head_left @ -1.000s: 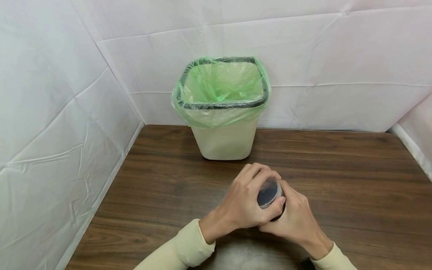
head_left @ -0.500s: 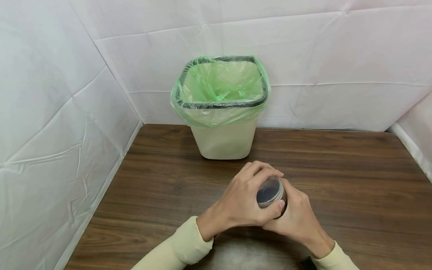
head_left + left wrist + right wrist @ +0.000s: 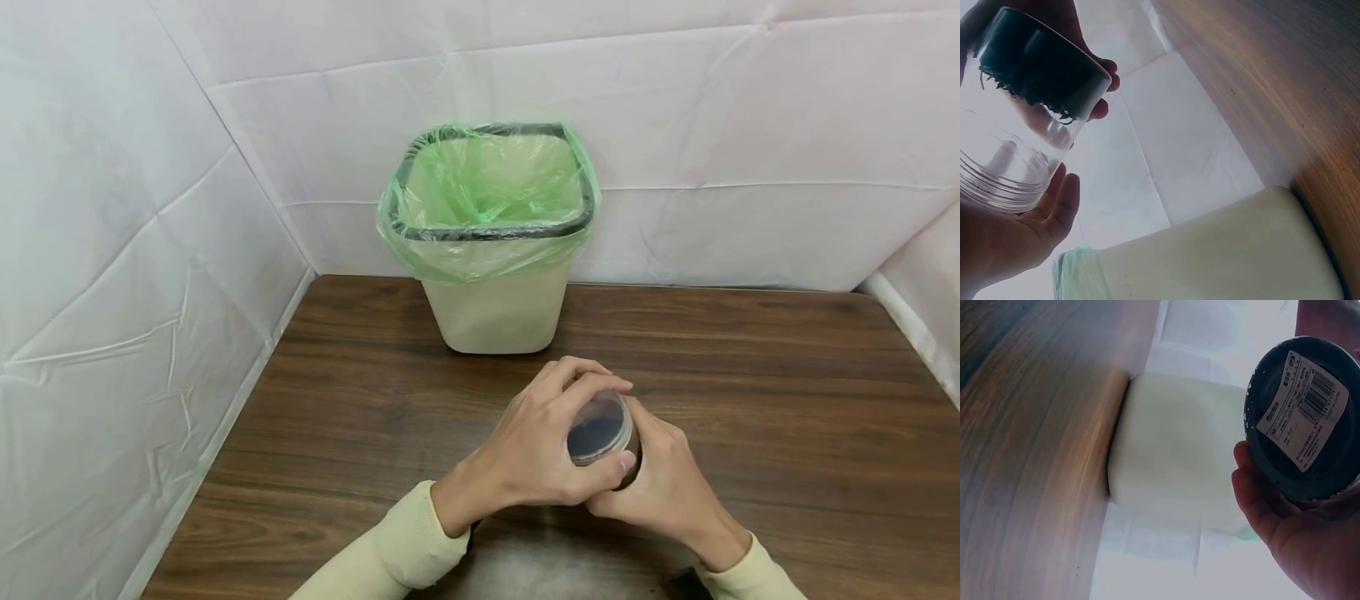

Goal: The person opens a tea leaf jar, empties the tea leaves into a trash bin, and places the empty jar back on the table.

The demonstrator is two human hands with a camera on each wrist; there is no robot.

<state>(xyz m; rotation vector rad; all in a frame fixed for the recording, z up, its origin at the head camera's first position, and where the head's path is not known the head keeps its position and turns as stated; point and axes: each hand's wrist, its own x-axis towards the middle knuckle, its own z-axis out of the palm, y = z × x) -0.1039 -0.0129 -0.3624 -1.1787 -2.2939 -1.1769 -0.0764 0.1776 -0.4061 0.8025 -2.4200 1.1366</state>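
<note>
A clear round jar [image 3: 597, 429], part filled with dark, stringy contents, is held in both hands above the table. My left hand [image 3: 543, 442] grips it around the ridged lid end, fingers on the far side and thumb on the near side. Lower on the jar, my right hand [image 3: 663, 483] wraps around the body near the base. Along the jar's side in the left wrist view, the dark contents [image 3: 1041, 62] are packed toward the base. The right wrist view faces the jar's bottom, where a white barcode label [image 3: 1304, 409] is stuck.
Behind the hands a cream bin [image 3: 502, 317] stands on the brown wood-grain table [image 3: 360, 400], near its back edge. A green plastic bag [image 3: 480, 258] lines it and folds over the dark rim. White fabric walls [image 3: 750, 125] enclose the table at the back and sides.
The left hand has turned slightly on the lid end, its fingertips and thumb shifting a little to the right. The right hand keeps its grip on the jar, nearly still.
</note>
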